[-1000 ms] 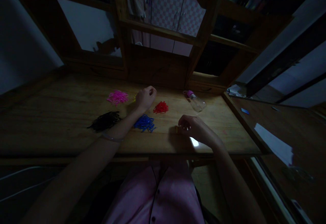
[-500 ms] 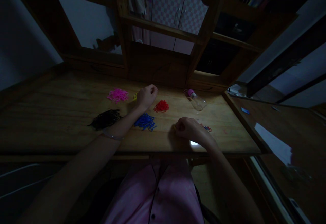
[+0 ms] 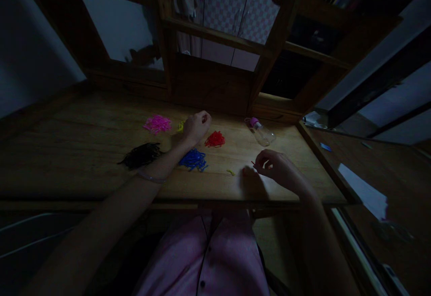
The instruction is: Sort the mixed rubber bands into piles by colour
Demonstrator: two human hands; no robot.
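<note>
On the wooden desk (image 3: 84, 152) lie small heaps sorted by colour: pink (image 3: 156, 123), black (image 3: 141, 154), blue (image 3: 193, 159), red (image 3: 214, 139), and a bit of yellow (image 3: 181, 126) behind my left hand. My left hand (image 3: 196, 126) rests curled between the yellow and red heaps, fingertips pinched together; what it holds is too small to see. My right hand (image 3: 276, 168) hovers over the desk's front right, fingers pinched on a small red piece. A single yellow piece (image 3: 230, 172) lies loose on the wood to its left.
A clear bottle with a pink cap (image 3: 260, 131) lies on its side at the back right. A wooden shelf frame (image 3: 215, 40) rises behind the desk. A second surface with white paper (image 3: 365, 192) lies to the right. The room is dim.
My right hand has moved right and lifted, leaving the yellow piece on the desk and now pinching a red one. My left hand has barely shifted.
</note>
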